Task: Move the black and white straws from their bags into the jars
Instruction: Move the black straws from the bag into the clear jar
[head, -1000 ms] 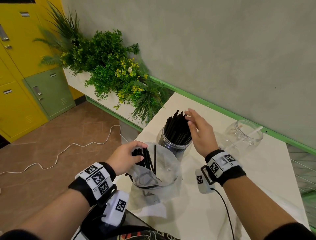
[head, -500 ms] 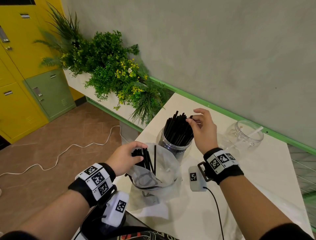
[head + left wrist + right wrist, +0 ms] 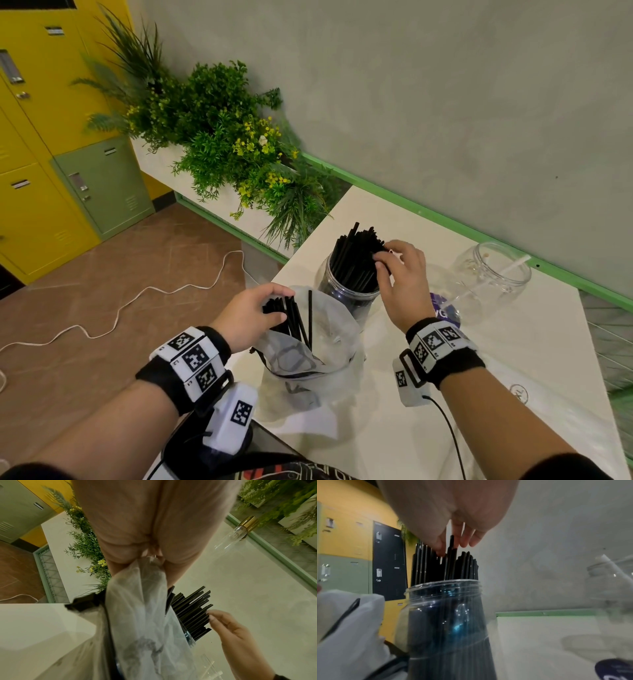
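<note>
A clear jar (image 3: 342, 287) packed with upright black straws (image 3: 356, 253) stands mid-table. My right hand (image 3: 382, 257) is over it, thumb and fingers pinching the top of one black straw (image 3: 451, 543) that stands higher than the others. In front of the jar a translucent plastic bag (image 3: 318, 349) holds a few more black straws (image 3: 294, 315). My left hand (image 3: 279, 305) grips the bag's rim, bunched in its fingers (image 3: 152, 561). At the right stands a second clear jar (image 3: 479, 294) with one white straw (image 3: 510, 270) leaning in it.
A planter of green plants (image 3: 222, 144) lies beyond the table's left edge. A white cable (image 3: 137, 298) runs over the brown floor beside yellow and green lockers (image 3: 41, 205). A purple label (image 3: 442, 308) lies between the jars. Clear plastic (image 3: 534, 404) lies flat at the right.
My right hand went from open beside the straw bundle to curled on the straw tops, now pinching one. The left hand and the bag have stayed put.
</note>
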`<state>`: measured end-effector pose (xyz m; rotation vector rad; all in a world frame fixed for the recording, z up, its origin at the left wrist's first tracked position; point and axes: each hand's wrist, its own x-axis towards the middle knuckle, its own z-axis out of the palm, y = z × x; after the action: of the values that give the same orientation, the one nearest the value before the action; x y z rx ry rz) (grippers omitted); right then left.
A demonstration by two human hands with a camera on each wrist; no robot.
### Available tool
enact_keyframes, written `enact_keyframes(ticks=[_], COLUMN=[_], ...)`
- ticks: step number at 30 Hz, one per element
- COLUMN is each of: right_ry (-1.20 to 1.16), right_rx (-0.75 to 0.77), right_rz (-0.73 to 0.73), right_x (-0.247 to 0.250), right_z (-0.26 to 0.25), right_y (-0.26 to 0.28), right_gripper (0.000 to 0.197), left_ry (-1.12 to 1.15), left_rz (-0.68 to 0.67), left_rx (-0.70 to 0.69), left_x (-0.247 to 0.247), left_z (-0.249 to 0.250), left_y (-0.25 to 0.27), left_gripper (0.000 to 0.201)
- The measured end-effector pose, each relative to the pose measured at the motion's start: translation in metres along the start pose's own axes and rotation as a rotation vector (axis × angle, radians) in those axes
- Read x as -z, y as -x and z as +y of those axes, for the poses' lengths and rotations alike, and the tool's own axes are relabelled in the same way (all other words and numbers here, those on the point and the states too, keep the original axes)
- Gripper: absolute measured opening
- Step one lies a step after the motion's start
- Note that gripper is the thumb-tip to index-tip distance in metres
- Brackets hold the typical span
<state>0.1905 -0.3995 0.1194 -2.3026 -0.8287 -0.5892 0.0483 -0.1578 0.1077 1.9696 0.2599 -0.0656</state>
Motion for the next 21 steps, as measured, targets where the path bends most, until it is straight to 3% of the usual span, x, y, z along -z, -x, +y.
enact_keyframes(ticks=[4,8,11,13,15,18,21], right_ry=[-0.232,-0.173,-0.151,-0.13,-0.072,0.022,0.092], right_rx=[-0.107,-0.072,-0.003,0.033,0.075,0.248,0.282], right_rz=[-0.054,-0.257,-0.156,-0.104,-0.189,-0.269,-0.28], right_x=[0.002,-0.008,-0.014,-0.017,-0.02,-0.025,-0.023], right_z=[-0.014,-0.03,-0.034,-0.032,-0.031,-0.025,-0.018], right_y=[-0.015,-0.026,-0.024,-0.024,-0.025,-0.021,-0.023], right_gripper=[0.051,0.055,0.046,0.053,0.058,0.038,0.044], left_ry=[-0.015,0.0,0.015,0.007,0.004,0.004,0.0], left_rz=[-0.003,-0.005,-0.002,0.003,0.008,0.008,0.009], left_rx=[-0.001,0.002,-0.003,0.0,0.005,0.001,0.001], left_x=[-0.001,-0.001,0.0,0.001,0.002,0.003,0.004], left_z=[0.002,0.005,0.006,0.006,0.006,0.007,0.008], left_y=[0.001,0.002,0.003,0.004,0.004,0.003,0.002], left_gripper=[0.037,0.035,0.035,0.034,0.033,0.033,0.033])
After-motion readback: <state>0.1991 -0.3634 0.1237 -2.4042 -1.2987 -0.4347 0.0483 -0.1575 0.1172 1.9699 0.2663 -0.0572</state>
